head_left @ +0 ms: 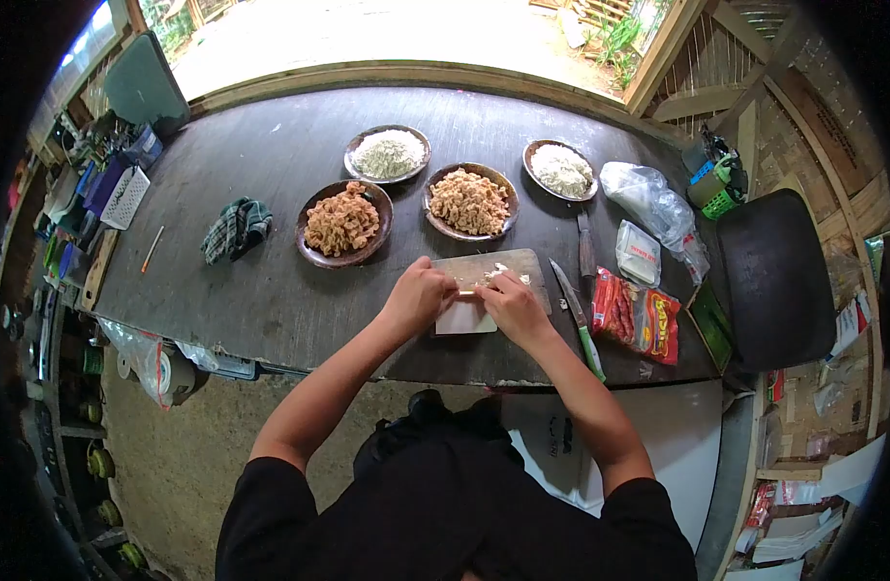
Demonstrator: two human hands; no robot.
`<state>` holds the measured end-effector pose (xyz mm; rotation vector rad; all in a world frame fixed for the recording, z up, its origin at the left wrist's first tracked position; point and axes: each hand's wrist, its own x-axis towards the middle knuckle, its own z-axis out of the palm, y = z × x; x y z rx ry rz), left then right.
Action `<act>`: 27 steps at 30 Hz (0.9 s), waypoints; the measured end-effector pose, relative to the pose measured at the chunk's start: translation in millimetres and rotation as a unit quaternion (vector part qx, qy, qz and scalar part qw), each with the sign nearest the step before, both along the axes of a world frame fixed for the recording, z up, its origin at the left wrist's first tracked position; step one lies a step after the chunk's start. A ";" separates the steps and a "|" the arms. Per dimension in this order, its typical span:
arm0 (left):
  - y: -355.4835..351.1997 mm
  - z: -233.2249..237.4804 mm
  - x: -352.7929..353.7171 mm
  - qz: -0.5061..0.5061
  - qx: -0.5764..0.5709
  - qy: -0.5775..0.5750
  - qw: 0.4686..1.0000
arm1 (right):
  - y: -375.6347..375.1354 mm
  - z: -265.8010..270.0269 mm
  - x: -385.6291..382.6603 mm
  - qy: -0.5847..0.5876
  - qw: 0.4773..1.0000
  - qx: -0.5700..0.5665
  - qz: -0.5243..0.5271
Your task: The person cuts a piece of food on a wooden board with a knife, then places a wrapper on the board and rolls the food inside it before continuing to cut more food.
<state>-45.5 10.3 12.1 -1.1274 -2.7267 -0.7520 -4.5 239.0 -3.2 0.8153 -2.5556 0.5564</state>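
Both of my hands work over a wooden cutting board [518,266] near the table's front edge. My left hand [421,293] pinches one end of a pale rolled wrapper [467,292]. The other end is in the closed fingers of my right hand [508,302]. Below the roll, a flat white sheet [466,318] extends toward me over the board's near side. Small white scraps [501,271] lie on the board behind my fingers. A green-handled knife [579,320] rests just right of the board. Whatever is inside the roll is hidden.
Two bowls of brown fried pieces [343,221] [469,201] and two plates of white powder [389,153] [561,171] stand behind the board. At right are a red packet [637,315], a white packet [639,254], a plastic bag [651,203] and a dark-bladed tool [586,247]. A checked cloth [237,229] lies left.
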 end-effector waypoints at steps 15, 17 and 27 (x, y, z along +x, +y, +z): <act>-1.3 -10.9 1.8 -0.036 -0.054 0.120 0.991 | 4.8 0.9 4.2 -0.003 0.999 0.017 0.031; -1.5 -11.9 5.1 -0.047 -0.044 0.152 0.986 | 4.7 1.0 5.8 -0.002 0.999 0.022 0.030; 5.9 4.8 17.0 -0.002 -0.110 0.094 0.989 | 3.3 7.8 19.9 -0.014 1.000 -0.001 0.012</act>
